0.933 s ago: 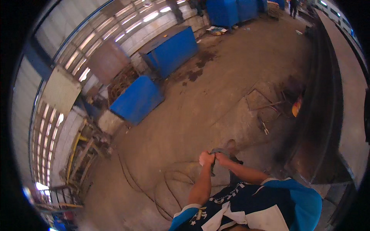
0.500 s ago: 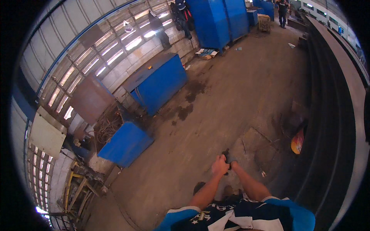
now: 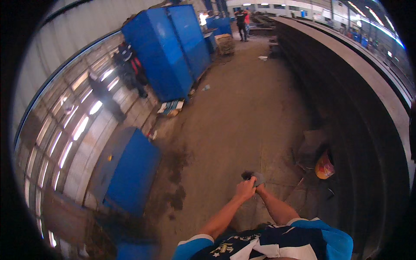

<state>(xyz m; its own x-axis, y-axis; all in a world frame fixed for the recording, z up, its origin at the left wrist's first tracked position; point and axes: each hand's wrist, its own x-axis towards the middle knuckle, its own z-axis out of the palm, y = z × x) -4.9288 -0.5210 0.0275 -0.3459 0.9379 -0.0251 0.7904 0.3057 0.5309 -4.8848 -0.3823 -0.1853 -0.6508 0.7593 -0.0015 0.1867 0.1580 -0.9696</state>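
My two hands are close together in front of my body, arms stretched forward over the floor. The fingers of my left hand (image 3: 246,189) are closed on a dark grey, soft-looking thing (image 3: 259,177); its kind is too small and blurred to make out. A blackish part of it sticks out beyond my left fingers. My right hand (image 3: 260,189) meets it from the other side. Most of the right fingers are hidden behind or within the grey thing, so their grip does not show.
A long dark stack of metal beams (image 3: 346,108) runs along my right. Beside it on the floor lies a red and yellow container (image 3: 324,167). Blue cabinets (image 3: 164,47) and a low blue box (image 3: 132,167) line the left wall. Two people (image 3: 242,24) stand far ahead.
The view has swung right and up, so the blue cabinets have shifted left. My hands stay together, and more of the grey thing shows between them.
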